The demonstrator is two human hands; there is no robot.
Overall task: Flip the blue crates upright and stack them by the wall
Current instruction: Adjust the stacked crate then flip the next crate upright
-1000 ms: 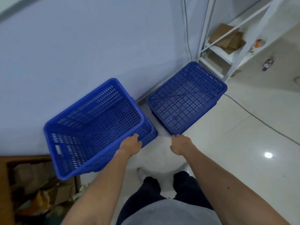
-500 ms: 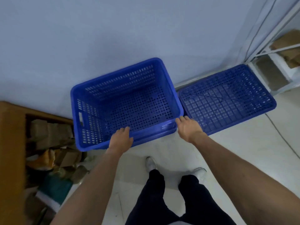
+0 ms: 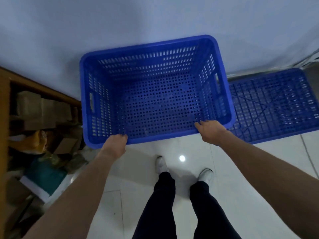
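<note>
Nearest the camera, two legs in dark trousers (image 3: 162,204) and white shoes (image 3: 161,164) are seen standing on a glossy tiled floor (image 3: 241,169); a bright light spot is reflected between the shoes. Two bare forearms are extended forward from the lower corners. The left hand (image 3: 114,146) is set on the near rim of the upright crate (image 3: 155,100), toward its left corner, with the fingers (image 3: 123,137) curled over the rim and clenched on it; the right hand (image 3: 209,131) is set on the same rim toward its right corner, fingers hooked over the edge and grasping it. The upright crate is shown open side up, its perforated floor and slotted walls visible, a handle slot seen in each short wall; its far long wall lies against, or just beside, the wall (image 3: 120,23); whether its base rests on the floor cannot be told. To the right, a second crate (image 3: 272,104) lies with its ribbed underside facing up, just beside the upright crate and partly hidden by that crate's right wall; its far edge lies along the foot of the wall. At the left, a brown wooden shelf (image 3: 5,109) is seen, with cardboard boxes (image 3: 31,107) and clutter inside, near the left end of the upright crate.
</note>
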